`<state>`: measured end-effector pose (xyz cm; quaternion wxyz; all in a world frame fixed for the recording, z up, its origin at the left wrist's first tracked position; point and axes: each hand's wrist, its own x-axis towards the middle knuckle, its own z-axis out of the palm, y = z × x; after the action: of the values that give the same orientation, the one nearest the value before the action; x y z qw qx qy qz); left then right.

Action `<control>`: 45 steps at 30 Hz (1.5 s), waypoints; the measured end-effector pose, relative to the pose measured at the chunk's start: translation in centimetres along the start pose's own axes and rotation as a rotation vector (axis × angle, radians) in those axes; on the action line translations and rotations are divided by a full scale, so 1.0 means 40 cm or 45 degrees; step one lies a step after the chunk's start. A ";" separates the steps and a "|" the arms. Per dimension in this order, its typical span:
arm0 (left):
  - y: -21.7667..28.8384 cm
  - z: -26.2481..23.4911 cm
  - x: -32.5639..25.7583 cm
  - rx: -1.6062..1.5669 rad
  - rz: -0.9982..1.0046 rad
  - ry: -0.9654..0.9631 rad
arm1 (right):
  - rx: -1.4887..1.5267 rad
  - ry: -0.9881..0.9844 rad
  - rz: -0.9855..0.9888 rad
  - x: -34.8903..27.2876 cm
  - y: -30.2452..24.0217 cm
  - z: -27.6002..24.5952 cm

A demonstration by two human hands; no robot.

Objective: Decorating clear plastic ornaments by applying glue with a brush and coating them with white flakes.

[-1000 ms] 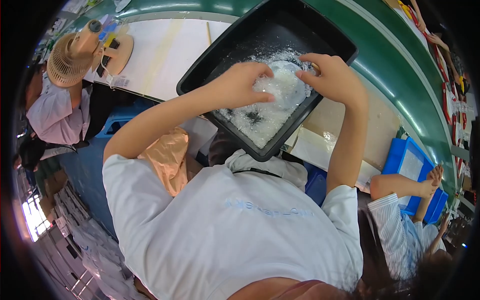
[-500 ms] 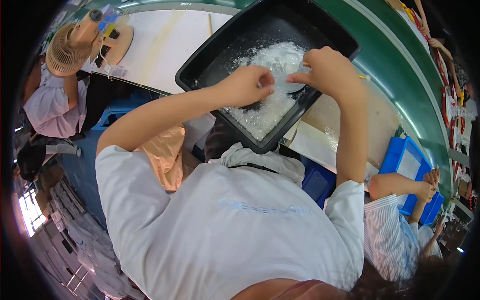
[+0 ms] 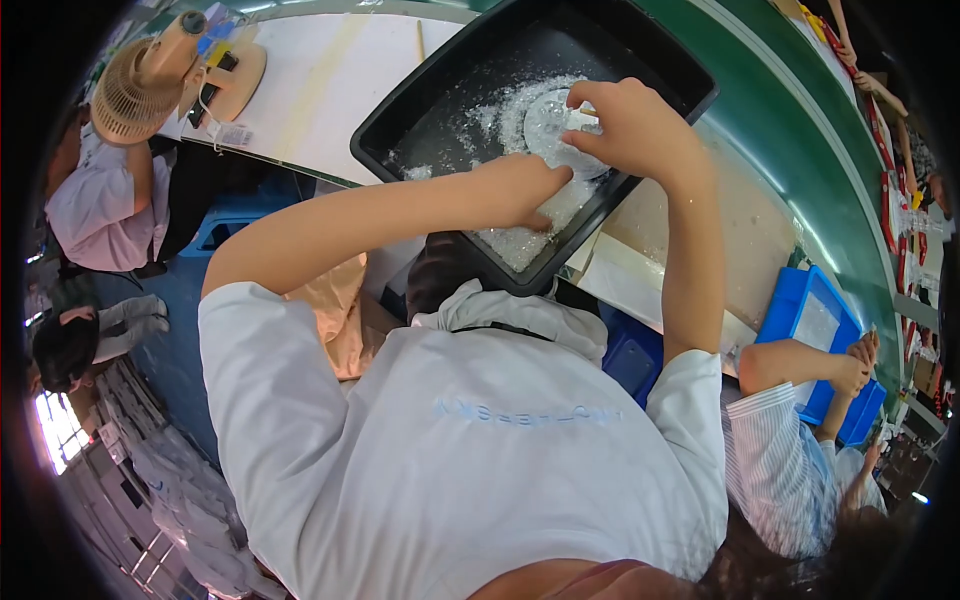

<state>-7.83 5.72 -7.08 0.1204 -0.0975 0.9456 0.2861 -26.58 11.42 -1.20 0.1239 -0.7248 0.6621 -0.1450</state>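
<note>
A black rectangular tray (image 3: 530, 50) lies tilted in front of me and holds a spread of clear, glittering small pieces (image 3: 515, 245). Among them is a round, clear, dish-like thing (image 3: 547, 130). Over the near part of the pieces is my left hand (image 3: 515, 195), its forefinger and thumb apart; its other fingers are partly hidden. My right hand (image 3: 625, 130) curves over the right side of the round thing, thumb and forefinger spread. A thin yellowish stick (image 3: 589, 113) pokes out from between its fingers, the rest hidden behind the hand.
On the white table (image 3: 320, 80) at left stands a beige fan (image 3: 150, 85). A green conveyor-like surface (image 3: 790, 130) curves along the right, with blue bins (image 3: 785, 305) near it. People sit on both sides; a person's forearm (image 3: 795, 368) is at right. Copper-coloured wrapping (image 3: 340, 320) is beside my lap.
My left hand has come down and right, onto the near pieces, and its fingers have opened. My right hand has shifted slightly up and left. The round thing shows more fully.
</note>
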 end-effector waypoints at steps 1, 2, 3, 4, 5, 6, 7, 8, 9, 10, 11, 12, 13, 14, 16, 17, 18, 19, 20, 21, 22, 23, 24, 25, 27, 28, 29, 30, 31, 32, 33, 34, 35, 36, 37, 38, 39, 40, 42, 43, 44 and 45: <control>-0.010 0.005 0.008 0.001 -0.003 0.002 | -0.003 0.016 -0.034 0.000 0.001 0.000; -0.021 0.009 0.016 0.028 -0.020 0.046 | -0.002 0.016 -0.037 -0.001 0.000 -0.001; -0.031 0.016 0.020 0.056 -0.036 0.089 | 0.002 -0.001 -0.019 -0.001 -0.002 -0.005; -0.023 0.003 0.015 0.060 -0.032 0.087 | 0.006 -0.014 0.007 -0.003 -0.001 -0.010; -0.020 -0.013 0.008 0.027 0.088 0.329 | 0.006 -0.010 0.012 -0.003 0.001 -0.012; -0.018 -0.030 0.000 -0.008 0.209 0.569 | 0.053 0.043 0.027 -0.002 0.005 -0.013; -0.020 -0.044 -0.019 -0.001 0.206 0.568 | 0.102 0.097 0.033 -0.002 0.005 -0.016; -0.030 -0.056 -0.040 0.136 0.268 0.649 | 0.101 0.099 0.037 -0.003 0.011 -0.015; -0.038 -0.067 -0.056 0.274 0.330 0.730 | 0.113 0.148 0.018 -0.003 0.020 -0.012; -0.043 -0.080 -0.068 0.275 0.334 0.729 | 0.125 0.199 0.000 -0.001 0.027 -0.007; -0.046 -0.093 -0.078 0.330 0.074 0.544 | 0.123 0.201 0.003 0.002 0.034 -0.002; -0.047 -0.107 -0.081 0.381 -0.184 0.355 | 0.109 0.213 -0.021 0.005 0.042 0.003; -0.029 -0.128 -0.080 0.428 -0.417 0.266 | 0.098 0.221 -0.057 0.012 0.037 0.004; -0.037 -0.127 -0.083 0.428 -0.425 0.270 | 0.100 0.219 -0.065 0.014 0.033 -0.001; -0.078 -0.122 -0.082 0.343 -0.411 0.493 | 0.194 0.151 0.137 0.013 0.023 -0.021; -0.103 -0.127 -0.087 0.233 -0.325 0.542 | 0.193 0.154 0.130 0.011 0.022 -0.024; -0.116 -0.116 -0.093 0.239 -0.328 0.547 | 0.332 0.221 0.225 0.010 0.023 -0.027; -0.106 -0.118 -0.098 -0.050 -0.246 0.741 | 0.470 0.292 0.325 0.007 0.029 -0.030; -0.096 -0.120 -0.103 -0.341 -0.157 0.927 | 0.469 0.303 0.324 0.002 0.034 -0.035; -0.085 -0.123 -0.104 -0.331 -0.149 0.927 | 0.769 0.287 0.426 -0.006 0.035 -0.040; -0.075 -0.125 -0.107 -0.668 -0.186 0.930 | 1.074 0.268 0.522 -0.013 0.030 -0.040; -0.066 -0.127 -0.111 -1.004 -0.222 0.919 | 1.079 0.284 0.517 -0.022 0.020 -0.036; -0.061 -0.131 -0.116 -1.339 -0.258 0.895 | 1.350 0.301 0.602 -0.035 0.009 -0.028; -0.062 -0.133 -0.118 -1.473 -0.132 0.763 | 1.616 0.325 0.689 -0.053 -0.003 -0.023; -0.070 -0.151 -0.129 -1.455 -0.118 0.608 | 1.857 0.354 0.717 -0.081 -0.017 0.013; -0.065 -0.160 -0.138 -1.502 -0.095 0.673 | 2.090 0.366 0.742 -0.095 -0.026 0.025; -0.081 -0.172 -0.142 -1.444 -0.036 0.854 | 2.178 0.378 0.809 -0.105 -0.041 0.035; -0.102 -0.183 -0.148 -1.381 0.027 1.032 | 2.183 0.403 0.804 -0.110 -0.057 0.046; -0.113 -0.187 -0.161 -1.313 0.108 0.920 | 2.281 0.427 0.804 -0.116 -0.076 0.059; -0.115 -0.179 -0.156 -1.304 0.113 0.910 | 2.379 0.450 0.802 -0.118 -0.090 0.072; -0.116 -0.167 -0.149 -1.301 0.102 0.788 | 2.454 0.485 0.843 -0.116 -0.097 0.089; -0.119 -0.170 -0.131 -1.295 0.102 0.659 | 2.456 0.513 0.837 -0.117 -0.102 0.092; -0.131 -0.190 -0.118 -1.287 0.016 0.851 | 2.510 0.514 0.860 -0.123 -0.111 0.096; -0.135 -0.199 -0.121 -1.429 0.150 0.965 | 2.565 0.513 0.883 -0.126 -0.119 0.098; -0.132 -0.187 -0.123 -1.286 0.142 0.743 | 2.550 0.532 0.867 -0.127 -0.132 0.090; -0.126 -0.174 -0.125 -1.140 0.132 0.525 | 2.560 0.544 0.860 -0.132 -0.129 0.097; -0.122 -0.167 -0.131 -1.195 0.191 0.544 | 2.578 0.487 0.815 -0.140 -0.119 0.110; -0.128 -0.187 -0.130 -1.185 0.197 0.534 | 2.591 0.436 0.769 -0.142 -0.114 0.113; -0.153 -0.228 -0.130 -1.207 0.215 0.956 | 2.566 0.447 0.724 -0.140 -0.120 0.107; -0.155 -0.223 -0.127 -1.133 0.206 0.585 | 2.538 0.437 0.686 -0.139 -0.127 0.105; -0.139 -0.193 -0.129 -1.174 0.148 0.447 | 2.544 0.442 0.679 -0.142 -0.129 0.112; -0.143 -0.200 -0.124 -1.208 0.163 0.638 | 2.487 0.428 0.617 -0.145 -0.128 0.123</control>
<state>-3.06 -2.91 -2.17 -0.1836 -0.1488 0.7164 0.6565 -20.49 17.62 -4.15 0.5924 -0.1240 0.3922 -0.6927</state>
